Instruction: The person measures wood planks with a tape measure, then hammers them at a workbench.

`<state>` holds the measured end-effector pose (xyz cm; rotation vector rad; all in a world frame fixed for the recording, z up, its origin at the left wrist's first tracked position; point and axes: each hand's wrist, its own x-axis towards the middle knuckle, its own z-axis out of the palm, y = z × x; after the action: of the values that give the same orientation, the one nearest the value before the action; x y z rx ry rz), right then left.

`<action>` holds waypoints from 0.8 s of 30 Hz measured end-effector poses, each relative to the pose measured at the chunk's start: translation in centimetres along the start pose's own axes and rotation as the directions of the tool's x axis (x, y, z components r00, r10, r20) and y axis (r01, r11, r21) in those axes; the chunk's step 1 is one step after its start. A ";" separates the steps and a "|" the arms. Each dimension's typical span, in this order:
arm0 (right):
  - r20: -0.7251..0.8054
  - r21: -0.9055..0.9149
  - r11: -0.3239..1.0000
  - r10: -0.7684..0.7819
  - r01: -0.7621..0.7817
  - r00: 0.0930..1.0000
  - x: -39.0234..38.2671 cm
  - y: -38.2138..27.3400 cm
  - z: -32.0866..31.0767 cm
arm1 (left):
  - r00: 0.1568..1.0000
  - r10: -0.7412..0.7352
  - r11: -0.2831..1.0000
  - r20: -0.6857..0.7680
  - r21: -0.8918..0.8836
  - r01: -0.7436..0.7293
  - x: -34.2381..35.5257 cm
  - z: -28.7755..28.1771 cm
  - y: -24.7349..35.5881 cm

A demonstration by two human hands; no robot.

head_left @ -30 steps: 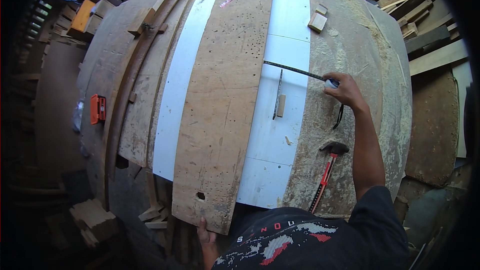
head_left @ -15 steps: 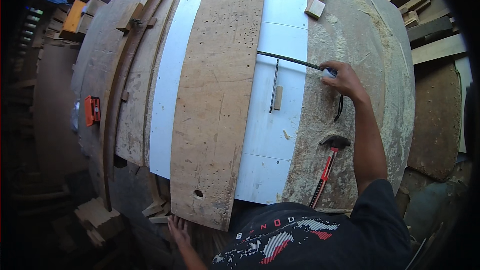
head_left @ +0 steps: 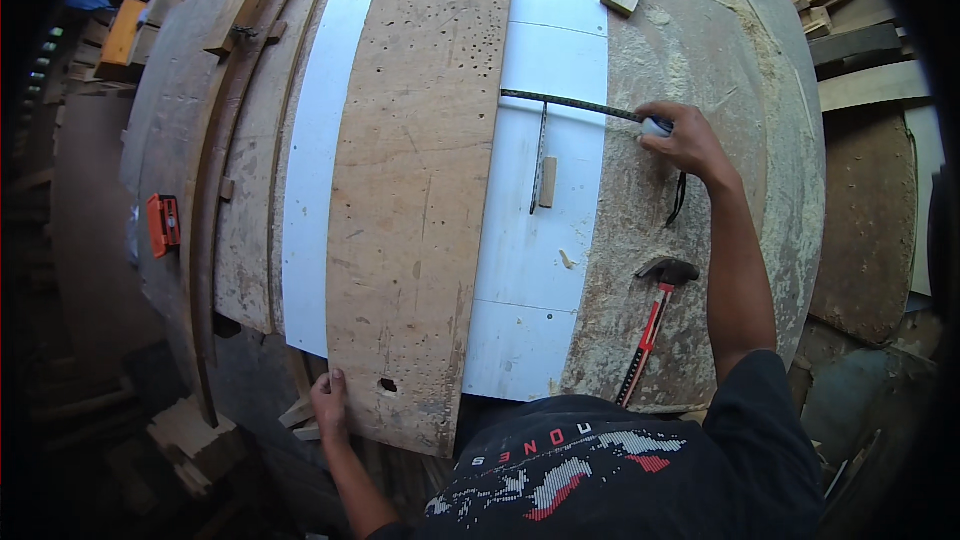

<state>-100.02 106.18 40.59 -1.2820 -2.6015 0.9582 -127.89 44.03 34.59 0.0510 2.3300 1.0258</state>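
Brown and pocked with holes, the long board (head_left: 410, 190) lies along the counter (head_left: 700, 50), a white panel (head_left: 525, 260) showing on its right. Beyond that, the right hand (head_left: 688, 140) clasps the tape measure (head_left: 656, 126), blade (head_left: 580, 104) stretched to the board. By its near left edge is the left hand (head_left: 330, 402); whether it grips, I can't tell.

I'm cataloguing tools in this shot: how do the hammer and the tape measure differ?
The tape measure is held in the right hand; the hammer lies untouched on the work surface. The tape measure's dark blade runs crosswise toward the wooden board; the hammer's red-and-black handle slants toward the picture's lower edge. Both are right of that board.
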 end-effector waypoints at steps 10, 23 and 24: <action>0.001 -0.020 1.000 0.000 0.000 1.000 0.4 0.1 0.7 | 0.999 -0.044 0.990 -0.023 -0.133 0.041 1.1 -0.5 -1.8; -0.004 -0.011 1.000 -0.016 0.016 1.000 0.7 -0.1 0.8 | 0.994 -0.032 0.988 -0.109 -0.157 0.014 1.2 0.4 -1.4; -0.003 -0.028 0.999 -0.019 0.019 1.000 0.7 -0.3 0.8 | 0.994 -0.027 0.989 -0.109 -0.149 0.010 1.1 0.3 -1.7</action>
<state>-100.93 106.23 40.00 -1.2621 -2.6282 0.9194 -128.36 43.27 32.71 -0.0881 2.3404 1.2180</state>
